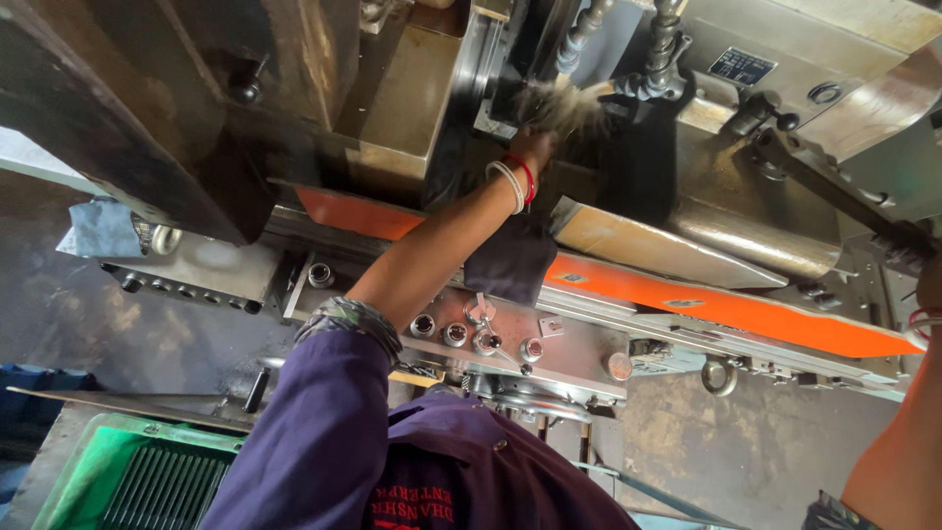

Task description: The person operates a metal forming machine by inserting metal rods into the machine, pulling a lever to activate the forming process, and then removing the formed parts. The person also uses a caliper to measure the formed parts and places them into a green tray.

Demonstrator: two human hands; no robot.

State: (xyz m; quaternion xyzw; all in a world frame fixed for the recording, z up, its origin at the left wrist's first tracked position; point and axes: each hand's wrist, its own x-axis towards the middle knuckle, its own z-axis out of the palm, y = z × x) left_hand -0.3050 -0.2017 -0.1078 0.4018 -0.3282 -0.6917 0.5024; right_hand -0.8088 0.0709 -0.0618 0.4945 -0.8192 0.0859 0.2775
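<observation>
Bristles of the brush (564,103), clamped in the left hand (535,147) against the lathe chuck (510,74), should sweep outward gently, wrist bangles (515,182) kept clear; right hand (927,285) grip unclear.

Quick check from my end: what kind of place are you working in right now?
Most likely a machine shop or factory floor. A large metal machine with orange guard strips, a control panel of buttons, and a stained concrete floor show it. The left hand reaches into the machine.
</observation>
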